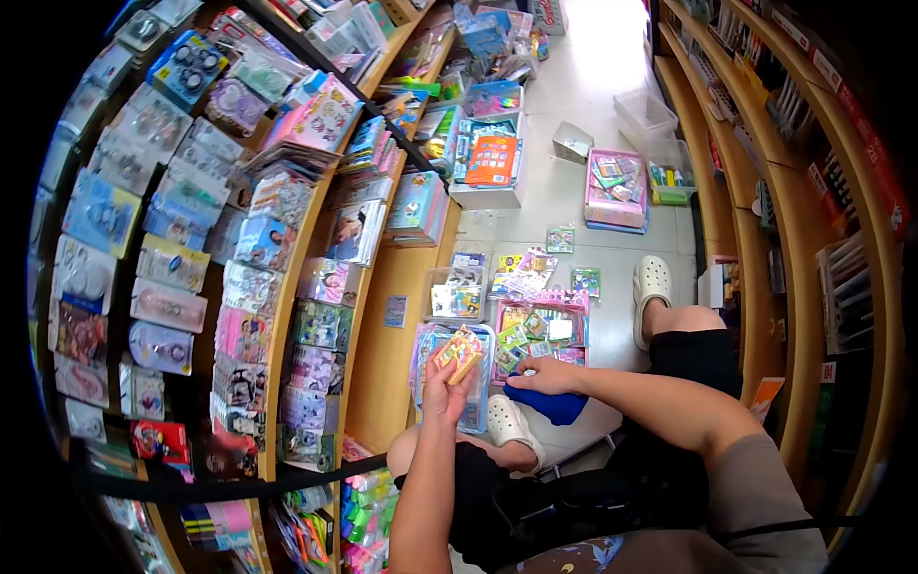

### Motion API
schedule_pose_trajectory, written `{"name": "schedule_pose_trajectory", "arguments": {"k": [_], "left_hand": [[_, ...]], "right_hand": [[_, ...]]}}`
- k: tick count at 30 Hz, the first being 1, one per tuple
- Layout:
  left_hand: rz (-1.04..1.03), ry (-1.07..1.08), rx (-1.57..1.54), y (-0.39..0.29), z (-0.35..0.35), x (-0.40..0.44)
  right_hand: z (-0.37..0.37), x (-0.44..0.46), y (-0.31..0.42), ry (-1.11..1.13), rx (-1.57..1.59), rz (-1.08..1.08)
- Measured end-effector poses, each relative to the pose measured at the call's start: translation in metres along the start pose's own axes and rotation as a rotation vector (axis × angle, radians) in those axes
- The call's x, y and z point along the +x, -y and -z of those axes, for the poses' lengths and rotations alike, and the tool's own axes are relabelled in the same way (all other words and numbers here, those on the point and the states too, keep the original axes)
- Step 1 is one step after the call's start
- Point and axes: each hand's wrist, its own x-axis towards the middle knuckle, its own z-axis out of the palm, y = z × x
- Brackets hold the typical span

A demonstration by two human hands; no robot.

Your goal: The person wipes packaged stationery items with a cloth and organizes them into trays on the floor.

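My left hand is closed around a small yellow-and-orange printed packet, held up over a clear plastic bin. To its right, my right hand grips a bunched blue cloth, which hangs down toward the floor. Just beyond that hand lies a pink basket filled with green and yellow packets. Which product the held packet is cannot be read from here.
Shelves of packaged goods rise on the left, and wooden shelves line the right. On the floor stand a pink box of packets, clear tubs and a white box with an orange book. My clogs flank the bins.
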Motion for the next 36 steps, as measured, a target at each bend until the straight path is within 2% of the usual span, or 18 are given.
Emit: {"name": "schedule_pose_trajectory", "arguments": {"k": [5,11,15,18,25,36], "left_hand": [[0.109,0.090,0.080,0.020,-0.019,0.021],[0.105,0.130,0.183,0.036,-0.016,0.039],[0.070,0.123,0.190,0.033,-0.021,0.040],[0.090,0.107,0.167,0.032,-0.017,0.037],[0.122,0.107,0.113,0.031,-0.019,0.021],[0.139,0.115,0.158,0.039,-0.018,0.029]], "right_hand": [[0.011,0.013,-0.018,-0.073,-0.049,0.057],[0.014,0.034,-0.011,-0.168,0.051,0.118],[0.021,0.027,0.010,-0.184,-0.035,-0.015],[0.011,0.034,0.001,-0.209,-0.099,0.013],[0.012,0.021,0.001,-0.162,-0.109,0.066],[0.018,0.018,-0.008,-0.129,-0.190,0.022]]}}
